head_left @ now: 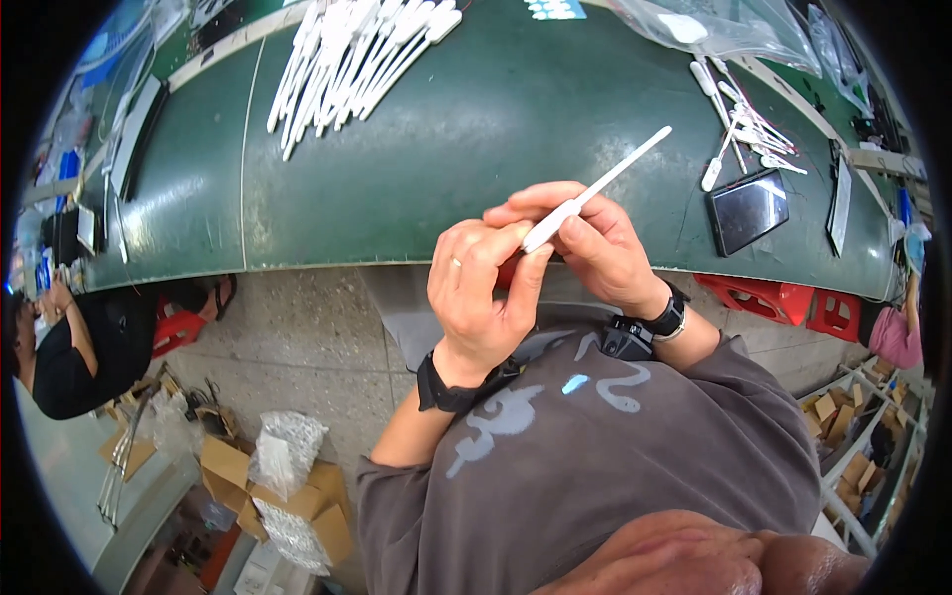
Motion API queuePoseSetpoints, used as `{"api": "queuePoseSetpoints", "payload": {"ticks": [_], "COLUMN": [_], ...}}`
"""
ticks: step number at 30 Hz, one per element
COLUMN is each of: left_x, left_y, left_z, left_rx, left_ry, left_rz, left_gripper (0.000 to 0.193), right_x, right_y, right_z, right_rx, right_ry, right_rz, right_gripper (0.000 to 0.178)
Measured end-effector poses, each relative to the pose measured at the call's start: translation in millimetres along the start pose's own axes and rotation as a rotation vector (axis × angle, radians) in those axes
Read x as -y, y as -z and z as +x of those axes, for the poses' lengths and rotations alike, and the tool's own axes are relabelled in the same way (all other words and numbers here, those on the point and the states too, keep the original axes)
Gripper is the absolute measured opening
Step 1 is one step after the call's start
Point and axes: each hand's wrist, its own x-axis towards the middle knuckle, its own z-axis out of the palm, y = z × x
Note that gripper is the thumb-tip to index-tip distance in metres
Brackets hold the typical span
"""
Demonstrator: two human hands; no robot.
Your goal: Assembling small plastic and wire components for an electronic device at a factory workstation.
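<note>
Above the table's near edge, both my hands hold a slim white plastic wand [623, 165], its thin shaft slanting up to the right. My left hand [478, 290] pinches the end of the wider handle between thumb and fingertips. The thumb and fingers of my right hand [613, 253] close around the handle where it narrows into the shaft. Farther off on the left lies a pile of similar white wands [352, 64]. To the right, a smaller loose group of white pieces with thin wires [744, 124] rests on the table.
The green table [397, 198] spans the far side. A black phone-like slab [749, 213] and a clear plastic bag [734, 35] are at right. Red stools [759, 297] stand beneath. An open cardboard box [327, 496] is at lower left; another person [84, 347] sits at far left.
</note>
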Motion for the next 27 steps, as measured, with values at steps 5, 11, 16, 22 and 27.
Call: {"api": "queuePoseSetpoints", "payload": {"ticks": [5,11,16,22,27], "left_x": [-17.6,-52.5,-63.2,-80.9,-91.4], "left_y": [5.2,5.8,-5.8,-19.8,-26.1], "left_z": [21.0,37.1,42.8,45.9,49.6], "left_rx": [0.137,0.379,0.460,0.439,0.559], "left_ry": [0.113,0.544,0.598,0.619,0.871], "left_rz": [0.007,-0.356,-0.476,-0.479,-0.948], "left_gripper": [0.014,0.017,0.022,0.024,0.036], "right_x": [33.1,72.8,104.7,113.1,140.4], "right_y": [4.4,-13.4,-3.5,5.6,13.4], "right_z": [5.5,7.8,11.5,3.5,10.5], "right_rx": [0.023,0.066,-0.060,-0.084,-0.250], "right_ry": [-0.045,-0.162,-0.041,0.005,0.078], "right_rz": [-0.207,-0.186,-0.253,-0.207,0.038], "right_gripper": [0.036,0.036,0.036,0.035,0.036]}}
